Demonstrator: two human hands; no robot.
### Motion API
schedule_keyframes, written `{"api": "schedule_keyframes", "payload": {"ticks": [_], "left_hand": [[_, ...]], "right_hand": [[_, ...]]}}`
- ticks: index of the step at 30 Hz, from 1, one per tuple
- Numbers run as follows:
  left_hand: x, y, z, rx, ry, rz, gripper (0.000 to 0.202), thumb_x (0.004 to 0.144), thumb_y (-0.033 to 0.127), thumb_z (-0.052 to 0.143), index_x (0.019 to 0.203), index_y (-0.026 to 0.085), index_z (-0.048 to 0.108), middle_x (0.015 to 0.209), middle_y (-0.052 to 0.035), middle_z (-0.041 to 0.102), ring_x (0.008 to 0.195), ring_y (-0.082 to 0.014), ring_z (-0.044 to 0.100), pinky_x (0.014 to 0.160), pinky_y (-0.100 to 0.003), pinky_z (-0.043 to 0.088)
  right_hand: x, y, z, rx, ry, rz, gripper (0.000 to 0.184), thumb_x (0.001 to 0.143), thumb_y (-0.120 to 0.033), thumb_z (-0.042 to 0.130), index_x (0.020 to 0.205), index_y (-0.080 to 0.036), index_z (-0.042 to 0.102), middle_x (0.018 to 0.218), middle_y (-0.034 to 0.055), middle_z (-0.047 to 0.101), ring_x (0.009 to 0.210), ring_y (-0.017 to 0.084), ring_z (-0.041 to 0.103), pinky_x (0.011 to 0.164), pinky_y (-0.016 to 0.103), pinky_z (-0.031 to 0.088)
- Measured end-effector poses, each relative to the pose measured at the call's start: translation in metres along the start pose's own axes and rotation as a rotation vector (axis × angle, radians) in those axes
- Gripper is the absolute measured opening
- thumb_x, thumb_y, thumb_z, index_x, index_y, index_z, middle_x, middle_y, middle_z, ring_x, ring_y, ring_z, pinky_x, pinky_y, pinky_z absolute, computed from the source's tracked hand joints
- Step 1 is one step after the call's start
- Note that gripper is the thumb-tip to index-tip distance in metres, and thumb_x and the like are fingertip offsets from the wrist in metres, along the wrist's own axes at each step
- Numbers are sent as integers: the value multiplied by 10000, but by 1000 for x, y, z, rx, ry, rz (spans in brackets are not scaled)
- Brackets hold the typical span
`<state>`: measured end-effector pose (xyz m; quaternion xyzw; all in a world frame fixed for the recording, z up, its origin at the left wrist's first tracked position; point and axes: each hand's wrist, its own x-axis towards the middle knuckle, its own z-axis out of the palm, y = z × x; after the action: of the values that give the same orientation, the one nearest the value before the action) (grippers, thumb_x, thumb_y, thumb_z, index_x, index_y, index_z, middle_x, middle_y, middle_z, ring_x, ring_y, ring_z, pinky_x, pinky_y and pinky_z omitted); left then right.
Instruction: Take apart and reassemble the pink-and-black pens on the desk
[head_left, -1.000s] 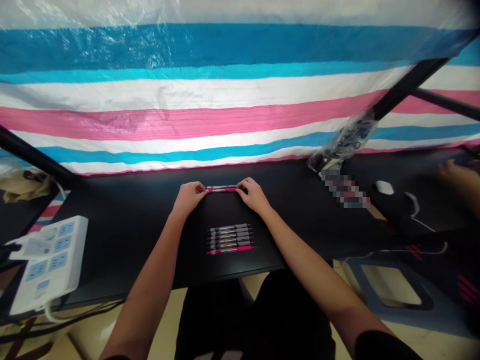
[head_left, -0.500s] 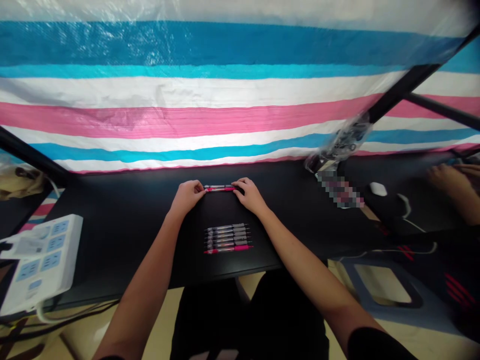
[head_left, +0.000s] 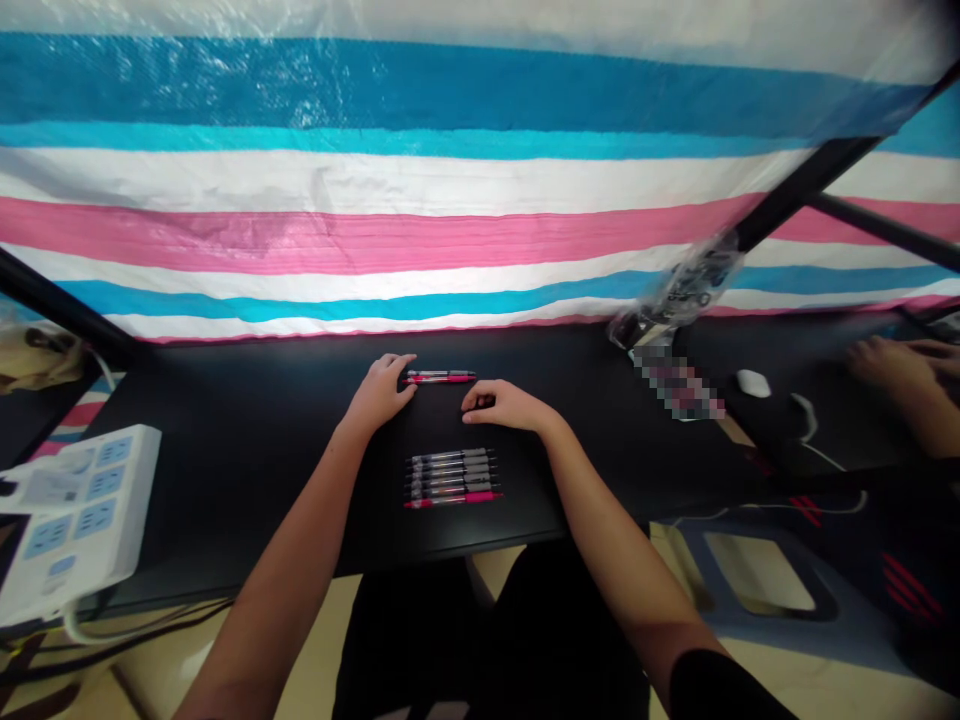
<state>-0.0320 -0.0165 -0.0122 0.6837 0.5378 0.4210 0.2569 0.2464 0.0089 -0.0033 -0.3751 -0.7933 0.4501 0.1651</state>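
Two pens, one grey and one pink, (head_left: 440, 377) lie side by side on the black table (head_left: 247, 440), far from me. My left hand (head_left: 379, 390) rests at their left end, fingers stretched out and touching or almost touching them. My right hand (head_left: 504, 406) lies just below their right end, fingers loosely curled and apart from the pens, holding nothing. Nearer to me lies a neat row of several pens (head_left: 452, 477), grey ones with a pink one at the front.
A white power strip (head_left: 71, 520) sits at the table's left edge. A clear plastic bag (head_left: 682, 290), a white mouse (head_left: 752, 382) and a cable lie to the right. Another person's hands (head_left: 892, 362) are at the far right. A striped tarp (head_left: 420, 200) hangs behind.
Both hands have let go of the far pens. My right hand has drawn back towards me and my left hand has opened beside the pens' left end.
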Motion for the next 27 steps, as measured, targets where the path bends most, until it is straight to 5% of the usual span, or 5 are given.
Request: {"api": "schedule_keyframes", "payload": {"ticks": [3, 10, 18, 22, 27], "left_hand": [[2, -3, 3, 22, -6, 3, 391, 733, 113, 743, 1106, 230, 745, 1039, -79, 642, 939, -249, 608, 978, -386, 492], [2, 0, 3, 308, -100, -5, 292, 857, 153, 632, 1143, 184, 678, 1038, -68, 635, 855, -200, 616, 870, -355, 531], [4, 8, 1, 294, 136, 69, 275, 898, 184, 615, 1168, 168, 667, 900, -36, 636, 716, -154, 574, 733, -301, 513], [1, 26, 3, 216, 20, 176, 171, 958, 235, 576, 1039, 171, 713, 862, -43, 699, 739, -164, 617, 743, -303, 513], [-3, 38, 10, 338, -231, 312, 181, 964, 327, 639, 1015, 199, 756, 969, -77, 767, 959, -245, 652, 888, -377, 510]], "right_hand": [[-7, -9, -4, -123, -188, -48, 231, 757, -342, 867, 965, -255, 819, 1050, 56, 706, 1040, 252, 638, 950, 381, 509], [-9, -16, 0, -219, -274, -55, 172, 815, -287, 830, 982, -243, 827, 1125, 77, 649, 1131, 266, 575, 1060, 412, 435], [-12, -24, 5, -252, -239, -9, 104, 771, -289, 856, 841, -232, 803, 1130, 76, 647, 1110, 276, 597, 1044, 430, 440], [-7, -21, 12, -83, -99, -72, 89, 848, -254, 743, 797, -181, 749, 1128, 89, 678, 1005, 220, 660, 941, 360, 493], [4, -16, 24, 135, 194, 17, 152, 942, -321, 593, 881, -190, 641, 806, 19, 717, 628, 146, 623, 680, 298, 487]]}}
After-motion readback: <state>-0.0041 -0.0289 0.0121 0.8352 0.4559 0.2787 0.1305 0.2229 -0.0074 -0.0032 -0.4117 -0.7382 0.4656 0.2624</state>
